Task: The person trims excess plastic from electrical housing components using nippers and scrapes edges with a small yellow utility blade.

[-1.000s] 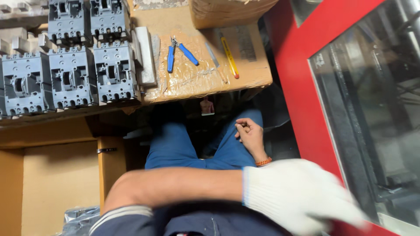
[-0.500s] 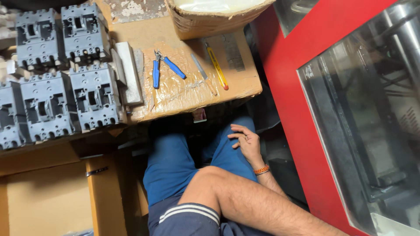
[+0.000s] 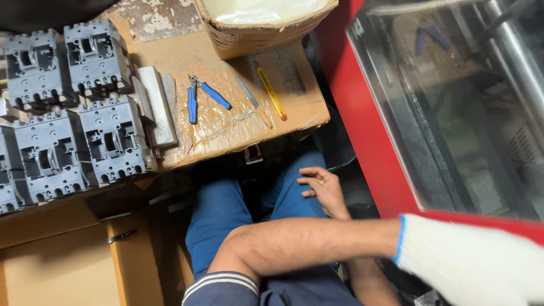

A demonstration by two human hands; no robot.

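My left hand [image 3: 470, 266] wears a white knit glove with a blue cuff. It reaches across my body to the lower right, just below the red machine frame [image 3: 362, 130]. The glove is blurred, and its grip is hidden. My bare right hand [image 3: 320, 190] rests on my right thigh on the blue trousers [image 3: 218, 212], fingers loosely apart and holding nothing. An orange band sits at its wrist.
A cardboard-covered bench [image 3: 226, 130] ahead holds blue-handled pliers [image 3: 198, 96], a yellow screwdriver [image 3: 271, 93], a metal block [image 3: 156, 107] and several grey circuit breakers [image 3: 73, 113]. A cardboard box [image 3: 260, 31] stands behind. The machine's glass window [image 3: 453, 102] is on the right.
The gloved left hand left the view half a second ago and is back at the lower right, forearm stretched across my lap. The right hand stays on the thigh. The view has shifted.
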